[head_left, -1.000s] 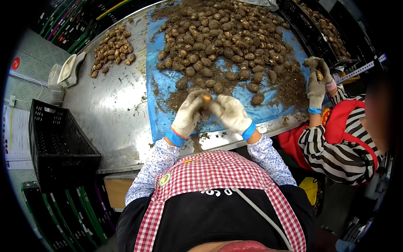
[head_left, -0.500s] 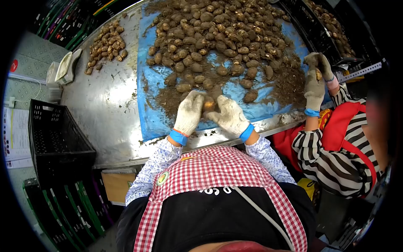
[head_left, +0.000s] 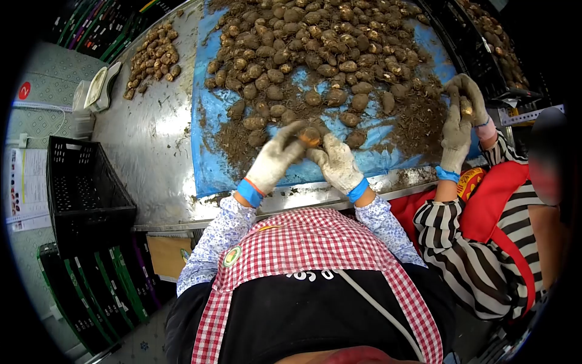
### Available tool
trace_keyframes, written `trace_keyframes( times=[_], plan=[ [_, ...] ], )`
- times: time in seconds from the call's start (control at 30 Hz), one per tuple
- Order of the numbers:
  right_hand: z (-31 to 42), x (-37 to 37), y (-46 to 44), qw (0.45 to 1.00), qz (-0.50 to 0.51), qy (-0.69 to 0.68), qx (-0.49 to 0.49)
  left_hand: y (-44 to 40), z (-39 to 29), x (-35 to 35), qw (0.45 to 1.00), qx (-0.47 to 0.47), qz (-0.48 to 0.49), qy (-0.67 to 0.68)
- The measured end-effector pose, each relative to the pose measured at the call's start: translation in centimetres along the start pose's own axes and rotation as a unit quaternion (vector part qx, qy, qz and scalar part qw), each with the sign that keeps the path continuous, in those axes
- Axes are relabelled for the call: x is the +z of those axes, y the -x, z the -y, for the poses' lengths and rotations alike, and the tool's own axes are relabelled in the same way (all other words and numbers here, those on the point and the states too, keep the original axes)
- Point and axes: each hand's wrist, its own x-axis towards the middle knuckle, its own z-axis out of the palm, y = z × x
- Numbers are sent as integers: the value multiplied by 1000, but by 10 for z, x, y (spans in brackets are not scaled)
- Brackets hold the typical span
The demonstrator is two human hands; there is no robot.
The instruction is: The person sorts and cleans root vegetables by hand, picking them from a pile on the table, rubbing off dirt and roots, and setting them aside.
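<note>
Shifted slightly rightward above the blue sheet [head_left: 207, 176], the tuber [head_left: 310, 138] sits grasped in your right hand [head_left: 338, 165]; your left hand [head_left: 271, 164] blurs beside it, grip unclear.

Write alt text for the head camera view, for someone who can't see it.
The wearer's gloved left hand and right hand meet at a tuber, above a blue sheet heaped with dirt-covered tubers. To the left are a smaller pile on the metal table and a black crate. At right, a co-worker in a striped top holds another tuber.
</note>
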Motion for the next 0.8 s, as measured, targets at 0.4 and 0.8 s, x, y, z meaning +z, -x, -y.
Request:
trace_keyframes(
  times=[0.4,0.8],
  plan=[
    [-13,0,10,996,60,-44,-49,1,9,8,951,115,-142,-248],
    [-23,35,25,968,16,-216,127,6,1,4,992,64,25,-101]
  ],
)
